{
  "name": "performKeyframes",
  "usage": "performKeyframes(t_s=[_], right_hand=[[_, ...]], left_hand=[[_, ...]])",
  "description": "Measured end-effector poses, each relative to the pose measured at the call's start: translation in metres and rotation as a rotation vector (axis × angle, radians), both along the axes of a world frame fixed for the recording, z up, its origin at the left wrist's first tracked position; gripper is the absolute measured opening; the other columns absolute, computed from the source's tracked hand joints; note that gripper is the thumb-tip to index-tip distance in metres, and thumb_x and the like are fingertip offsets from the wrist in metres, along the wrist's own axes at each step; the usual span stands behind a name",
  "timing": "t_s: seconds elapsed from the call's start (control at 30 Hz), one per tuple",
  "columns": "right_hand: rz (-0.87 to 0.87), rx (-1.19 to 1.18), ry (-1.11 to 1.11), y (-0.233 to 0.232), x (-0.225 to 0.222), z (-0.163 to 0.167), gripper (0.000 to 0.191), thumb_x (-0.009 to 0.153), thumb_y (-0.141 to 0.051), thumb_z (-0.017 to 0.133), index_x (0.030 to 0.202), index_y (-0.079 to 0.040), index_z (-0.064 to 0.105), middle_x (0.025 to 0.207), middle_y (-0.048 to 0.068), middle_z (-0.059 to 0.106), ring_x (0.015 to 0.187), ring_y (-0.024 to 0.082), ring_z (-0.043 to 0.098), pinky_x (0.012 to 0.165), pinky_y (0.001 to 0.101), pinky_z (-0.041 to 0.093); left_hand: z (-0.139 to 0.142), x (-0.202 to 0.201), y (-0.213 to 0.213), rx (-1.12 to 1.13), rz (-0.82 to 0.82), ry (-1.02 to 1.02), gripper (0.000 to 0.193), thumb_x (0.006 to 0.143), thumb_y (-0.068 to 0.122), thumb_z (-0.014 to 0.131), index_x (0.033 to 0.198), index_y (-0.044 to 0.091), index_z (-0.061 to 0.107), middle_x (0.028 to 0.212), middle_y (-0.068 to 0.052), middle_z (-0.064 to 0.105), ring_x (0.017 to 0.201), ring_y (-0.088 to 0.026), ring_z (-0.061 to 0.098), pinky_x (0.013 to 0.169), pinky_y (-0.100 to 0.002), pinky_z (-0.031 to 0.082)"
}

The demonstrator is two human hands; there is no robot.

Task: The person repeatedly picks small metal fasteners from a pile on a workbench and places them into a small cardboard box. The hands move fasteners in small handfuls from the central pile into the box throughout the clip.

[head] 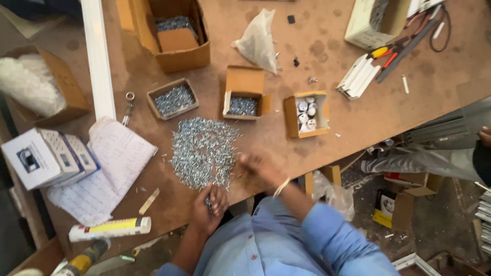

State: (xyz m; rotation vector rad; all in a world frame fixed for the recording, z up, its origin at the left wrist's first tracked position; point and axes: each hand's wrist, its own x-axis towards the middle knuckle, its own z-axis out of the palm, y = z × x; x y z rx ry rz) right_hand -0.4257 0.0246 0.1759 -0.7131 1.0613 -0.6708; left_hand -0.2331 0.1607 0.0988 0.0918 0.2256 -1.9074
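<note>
Big cardboard box (176, 36) up top is holding screws. The loose screw pile (202, 151) is lying mid-table, below two small boxes (173, 98) of screws. Left hand (208, 207) is cupping a few screws at the table edge; right hand (258, 168) is blurring, can't tell its grip.

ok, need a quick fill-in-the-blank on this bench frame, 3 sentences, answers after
1. The left hand is closed on a few small metal ____ at the table's near edge.
2. The loose pile of screws lies on a ____ tabletop.
3. The blurred right hand sits just ____ of that pile in the picture.

Missing words: screws; wooden; right
</note>
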Motion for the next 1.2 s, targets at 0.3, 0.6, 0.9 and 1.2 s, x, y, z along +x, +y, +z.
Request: performKeyframes(t_s=[0.3,0.6,0.9,1.2], right_hand=[[0.076,0.774,-0.651,0.075,0.011,-0.015,0.041,0.11,-0.036,0.044,0.123,-0.002,0.063,0.117,0.011,0.072,0.11,0.023,0.068,0.104,0.0357,0.052],[0.069,0.707,-0.868,0.085,0.013,-0.015,0.033,0.114,-0.018,0.042,0.125,0.005,0.062,0.115,0.015,0.071,0.106,0.023,0.068,0.099,0.036,0.054],[0.08,0.729,-0.863,0.097,0.01,-0.015,0.03,0.108,-0.02,0.044,0.12,-0.001,0.064,0.116,0.012,0.07,0.106,0.02,0.07,0.096,0.0321,0.059],[0.056,0.622,-0.917,0.096,0.014,-0.028,0.026,0.109,-0.02,0.048,0.123,-0.006,0.064,0.114,0.008,0.069,0.102,0.017,0.069,0.086,0.0293,0.059]], left_hand=[[0.023,-0.048,-0.015,-0.47,0.118,-1.636,0.029,0.101,0.018,0.058,0.081,0.001,0.07,0.069,-0.011,0.065,0.06,-0.021,0.062,0.058,-0.038,0.048],[0.082,-0.061,-0.023,-0.773,0.381,-1.957,0.02,0.09,0.013,0.062,0.076,0.002,0.071,0.062,-0.011,0.064,0.056,-0.027,0.063,0.057,-0.042,0.047],[0.085,-0.061,-0.022,-0.98,0.378,-2.186,0.02,0.083,0.021,0.07,0.072,0.005,0.064,0.07,-0.014,0.059,0.065,-0.034,0.06,0.059,-0.046,0.046],[0.105,-0.045,-0.023,-1.068,0.339,-2.212,0.015,0.085,0.021,0.071,0.088,0.006,0.068,0.091,-0.01,0.067,0.088,-0.03,0.066,0.08,-0.044,0.05]])
